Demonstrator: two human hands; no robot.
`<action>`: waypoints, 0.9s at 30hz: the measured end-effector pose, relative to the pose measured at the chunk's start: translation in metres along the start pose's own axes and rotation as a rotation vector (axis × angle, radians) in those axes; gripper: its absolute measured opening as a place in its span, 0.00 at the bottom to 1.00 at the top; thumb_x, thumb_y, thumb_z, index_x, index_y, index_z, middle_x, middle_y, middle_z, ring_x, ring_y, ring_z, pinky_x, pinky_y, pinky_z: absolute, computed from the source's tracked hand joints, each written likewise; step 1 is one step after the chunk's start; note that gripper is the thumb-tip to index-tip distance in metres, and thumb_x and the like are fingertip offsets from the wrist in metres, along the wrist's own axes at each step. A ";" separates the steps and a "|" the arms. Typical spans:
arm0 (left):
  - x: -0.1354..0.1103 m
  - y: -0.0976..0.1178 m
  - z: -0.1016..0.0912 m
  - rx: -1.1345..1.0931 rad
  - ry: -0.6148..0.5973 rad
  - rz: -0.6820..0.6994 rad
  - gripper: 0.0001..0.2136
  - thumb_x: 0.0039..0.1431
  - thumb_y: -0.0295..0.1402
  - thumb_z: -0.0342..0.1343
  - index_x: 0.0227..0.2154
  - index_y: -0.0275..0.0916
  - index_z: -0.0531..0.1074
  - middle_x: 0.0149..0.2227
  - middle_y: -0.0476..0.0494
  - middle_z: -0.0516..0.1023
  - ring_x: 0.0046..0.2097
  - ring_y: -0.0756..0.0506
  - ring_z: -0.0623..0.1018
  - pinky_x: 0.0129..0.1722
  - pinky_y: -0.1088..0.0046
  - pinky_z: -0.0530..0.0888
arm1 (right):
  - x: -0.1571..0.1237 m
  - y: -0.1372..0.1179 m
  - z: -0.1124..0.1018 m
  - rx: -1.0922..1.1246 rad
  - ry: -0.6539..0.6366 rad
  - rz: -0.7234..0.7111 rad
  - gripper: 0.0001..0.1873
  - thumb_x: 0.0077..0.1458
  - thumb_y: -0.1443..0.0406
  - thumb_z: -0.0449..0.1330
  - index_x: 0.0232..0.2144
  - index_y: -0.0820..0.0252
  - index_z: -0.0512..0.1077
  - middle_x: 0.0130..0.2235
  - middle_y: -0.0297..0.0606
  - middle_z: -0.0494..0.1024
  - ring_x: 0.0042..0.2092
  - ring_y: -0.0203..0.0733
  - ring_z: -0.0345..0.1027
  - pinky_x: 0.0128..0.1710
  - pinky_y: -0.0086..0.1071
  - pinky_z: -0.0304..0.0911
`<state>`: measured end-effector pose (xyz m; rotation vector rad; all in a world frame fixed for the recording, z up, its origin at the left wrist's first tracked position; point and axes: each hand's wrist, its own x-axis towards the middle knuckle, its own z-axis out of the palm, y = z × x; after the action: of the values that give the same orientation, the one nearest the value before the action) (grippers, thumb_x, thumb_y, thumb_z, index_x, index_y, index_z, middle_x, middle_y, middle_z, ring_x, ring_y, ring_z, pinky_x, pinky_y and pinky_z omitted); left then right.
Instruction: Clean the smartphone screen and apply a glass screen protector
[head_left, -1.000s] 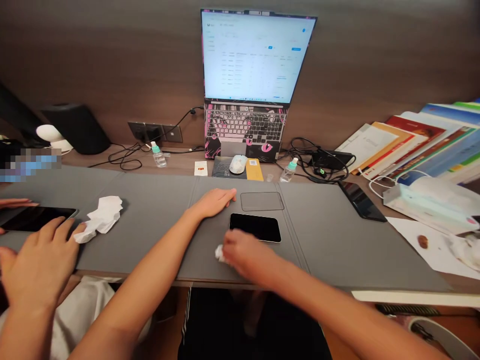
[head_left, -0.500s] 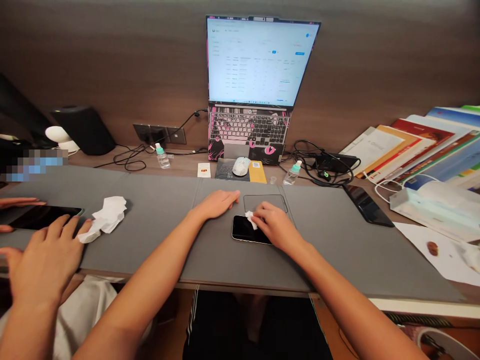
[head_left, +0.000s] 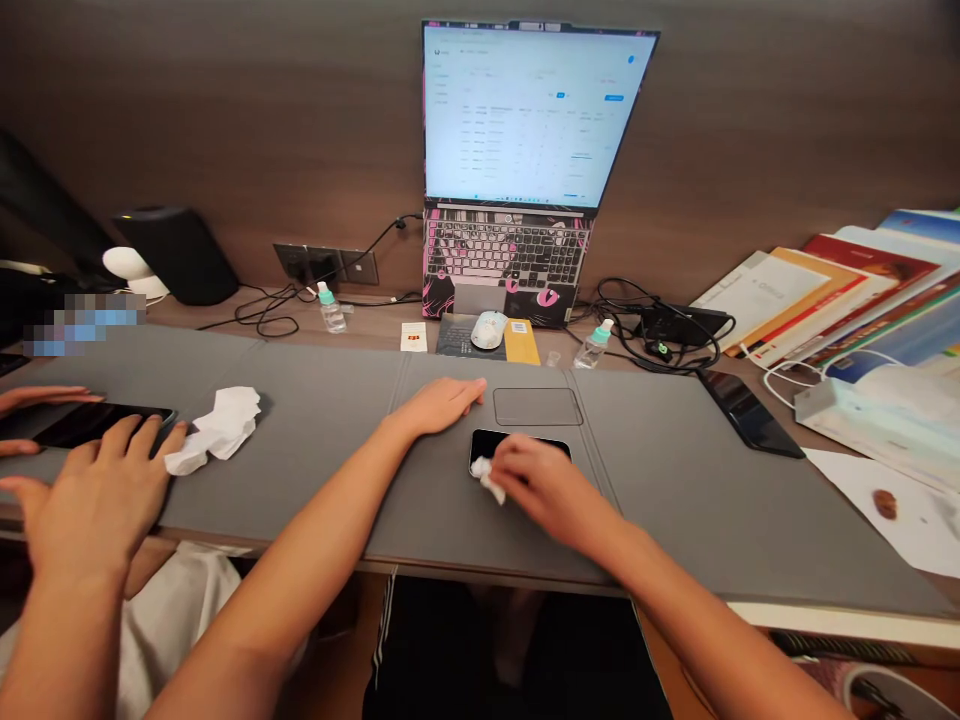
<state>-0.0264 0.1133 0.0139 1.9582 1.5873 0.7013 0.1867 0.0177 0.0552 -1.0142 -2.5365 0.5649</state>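
My right hand (head_left: 551,490) pinches a crumpled white tissue (head_left: 487,478) at the near left edge of a black-screened smartphone (head_left: 487,442). The phone lies face up on the grey desk mat (head_left: 322,430), and the hand covers much of it. Just beyond it is a clear rectangular sheet with a thin black border (head_left: 538,407), which looks like a screen protector. My left hand (head_left: 444,405) rests on the mat left of that sheet, holding nothing, its fingers stretched to the right.
At left, another person's hand (head_left: 105,490) is beside a phone (head_left: 97,425) and a crumpled tissue (head_left: 225,425). Behind stand a laptop (head_left: 506,260), a mouse (head_left: 488,330) and spray bottles (head_left: 592,347) (head_left: 330,310). A dark phone (head_left: 750,412) and books (head_left: 825,290) are at right.
My right hand has drawn the tissue from the phone's upper screen toward its near left edge. My left hand stays in place. The view has shifted slightly.
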 end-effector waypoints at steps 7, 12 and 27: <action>-0.001 0.007 -0.008 0.037 -0.123 0.006 0.27 0.67 0.60 0.38 0.34 0.51 0.77 0.30 0.51 0.81 0.48 0.40 0.77 0.49 0.63 0.69 | 0.036 0.021 0.020 -0.213 0.121 0.110 0.13 0.66 0.70 0.54 0.31 0.62 0.75 0.36 0.41 0.73 0.38 0.41 0.67 0.43 0.35 0.63; -0.002 0.011 -0.011 0.046 -0.162 0.078 0.27 0.68 0.57 0.36 0.35 0.51 0.78 0.31 0.50 0.81 0.44 0.41 0.78 0.45 0.65 0.70 | 0.020 -0.009 0.046 -0.274 0.095 0.062 0.13 0.68 0.69 0.52 0.33 0.61 0.73 0.38 0.42 0.72 0.40 0.43 0.65 0.42 0.37 0.64; -0.002 0.019 -0.006 0.053 -0.248 0.279 0.26 0.72 0.48 0.33 0.35 0.44 0.76 0.28 0.48 0.77 0.34 0.42 0.76 0.37 0.68 0.68 | -0.080 0.037 -0.023 -0.127 0.261 0.389 0.16 0.68 0.61 0.50 0.28 0.55 0.68 0.35 0.39 0.72 0.36 0.43 0.69 0.40 0.37 0.64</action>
<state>-0.0178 0.1089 0.0311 2.2338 1.2111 0.4997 0.2732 -0.0088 0.0436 -1.5351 -2.1794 0.3445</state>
